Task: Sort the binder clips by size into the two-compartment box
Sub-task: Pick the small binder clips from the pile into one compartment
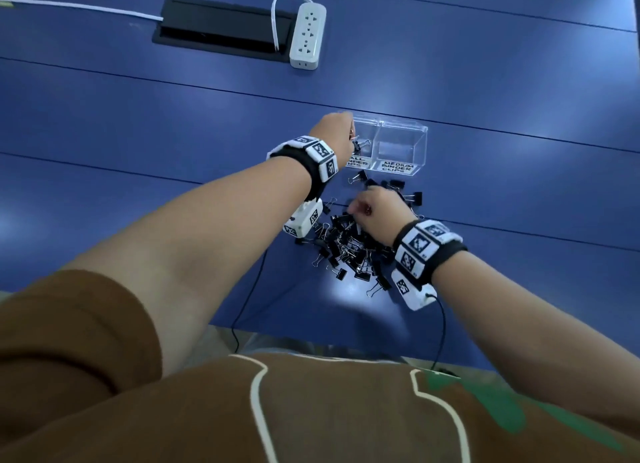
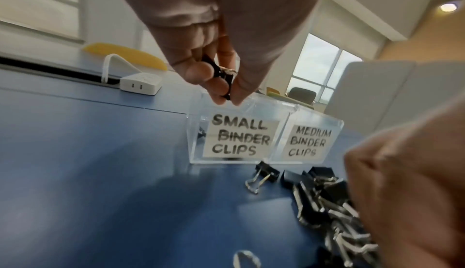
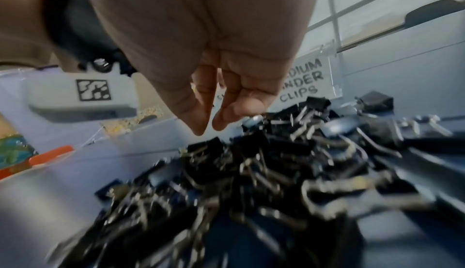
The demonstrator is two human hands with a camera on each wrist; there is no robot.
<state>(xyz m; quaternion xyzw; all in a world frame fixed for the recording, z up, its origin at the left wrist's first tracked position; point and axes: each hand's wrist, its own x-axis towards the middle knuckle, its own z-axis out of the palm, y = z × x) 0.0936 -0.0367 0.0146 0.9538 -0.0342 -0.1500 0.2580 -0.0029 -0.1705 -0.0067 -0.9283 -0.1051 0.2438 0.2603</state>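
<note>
A clear two-compartment box (image 1: 401,130) (image 2: 312,117) stands on the blue table, labelled SMALL BINDER CLIPS on the left and MEDIUM BINDER CLIPS on the right. My left hand (image 1: 334,133) (image 2: 224,93) hovers over the small compartment and pinches a small black binder clip (image 2: 222,75) between thumb and fingers. A pile of black binder clips (image 1: 349,244) (image 3: 264,172) lies in front of the box. My right hand (image 1: 375,208) (image 3: 208,125) is just above the pile, fingers pointing down and slightly apart, holding nothing that I can see.
A white power strip (image 1: 307,36) (image 2: 141,84) with its cable lies beside a black cable hatch (image 1: 221,26) at the back of the table. Thin black cables (image 1: 249,289) run from the wrist cameras toward my body. The medium compartment (image 1: 398,147) looks bare inside.
</note>
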